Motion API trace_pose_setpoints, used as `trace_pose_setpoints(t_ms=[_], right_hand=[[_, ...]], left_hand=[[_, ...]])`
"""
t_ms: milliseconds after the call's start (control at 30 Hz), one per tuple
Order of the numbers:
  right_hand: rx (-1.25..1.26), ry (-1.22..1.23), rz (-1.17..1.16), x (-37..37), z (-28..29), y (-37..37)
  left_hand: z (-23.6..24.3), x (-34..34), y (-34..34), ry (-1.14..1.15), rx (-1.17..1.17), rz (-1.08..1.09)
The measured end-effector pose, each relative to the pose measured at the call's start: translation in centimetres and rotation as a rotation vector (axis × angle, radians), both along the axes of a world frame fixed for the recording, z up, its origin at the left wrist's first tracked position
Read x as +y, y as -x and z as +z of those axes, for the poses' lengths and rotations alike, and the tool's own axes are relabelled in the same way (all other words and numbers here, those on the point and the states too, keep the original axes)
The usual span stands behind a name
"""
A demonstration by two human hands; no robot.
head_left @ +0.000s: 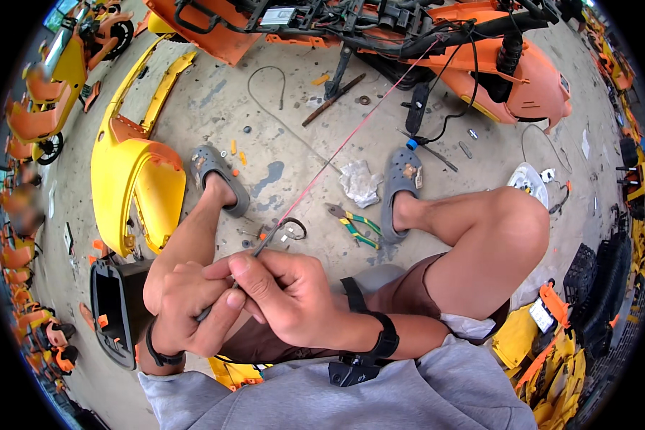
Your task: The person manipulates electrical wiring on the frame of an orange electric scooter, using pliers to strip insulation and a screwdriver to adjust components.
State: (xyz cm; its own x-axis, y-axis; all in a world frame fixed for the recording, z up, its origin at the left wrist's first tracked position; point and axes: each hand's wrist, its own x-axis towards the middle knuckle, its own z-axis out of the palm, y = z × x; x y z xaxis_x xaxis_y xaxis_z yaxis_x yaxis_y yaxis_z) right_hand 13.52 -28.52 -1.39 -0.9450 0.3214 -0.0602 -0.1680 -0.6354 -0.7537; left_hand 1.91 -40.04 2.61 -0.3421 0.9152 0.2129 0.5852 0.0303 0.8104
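Note:
Both hands are closed together in front of my lap around a thin dark cable (267, 240). My left hand (193, 297) grips its lower part, where a short dark end shows by the fingers. Just above, my right hand (290, 290) pinches the same cable between thumb and fingers. From the cable's upper end a pink string (337, 154) runs up and right, looking taut, to the frame of an orange scooter body (408, 46). How string and cable join is too small to tell. Green-and-yellow pliers (354, 225) lie on the floor beyond my hands.
A yellow body panel (140, 179) lies at left, beside a black box-shaped part (118, 301). Crumpled white plastic (360, 183), a rusty rod (333, 99) and a loose grey cable (294, 136) are on the concrete. Yellow parts (552, 365) are piled at lower right.

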Motion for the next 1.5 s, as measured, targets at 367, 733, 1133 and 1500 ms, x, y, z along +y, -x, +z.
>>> trace_pose_setpoints(t_ms=[367, 733, 1133, 1500], right_hand=[[0.078, -0.146, -0.041, -2.2, -0.2, -0.5], [0.203, 0.388, 0.105, -1.7, -0.7, -0.7], [0.372, 0.622, 0.063, 0.3, 2.6, -2.9], [0.409, 0.276, -0.228, 0.8, 3.2, -3.9]], left_hand=[[1.5, -2.9, -2.3, 0.14, -0.021, 0.126], [2.6, -2.7, -5.4, 0.201, -0.123, 0.403], [6.8, -1.4, -8.6, 0.327, -0.416, 0.294], [6.4, -0.8, -8.4, 0.357, -0.445, 0.212]])
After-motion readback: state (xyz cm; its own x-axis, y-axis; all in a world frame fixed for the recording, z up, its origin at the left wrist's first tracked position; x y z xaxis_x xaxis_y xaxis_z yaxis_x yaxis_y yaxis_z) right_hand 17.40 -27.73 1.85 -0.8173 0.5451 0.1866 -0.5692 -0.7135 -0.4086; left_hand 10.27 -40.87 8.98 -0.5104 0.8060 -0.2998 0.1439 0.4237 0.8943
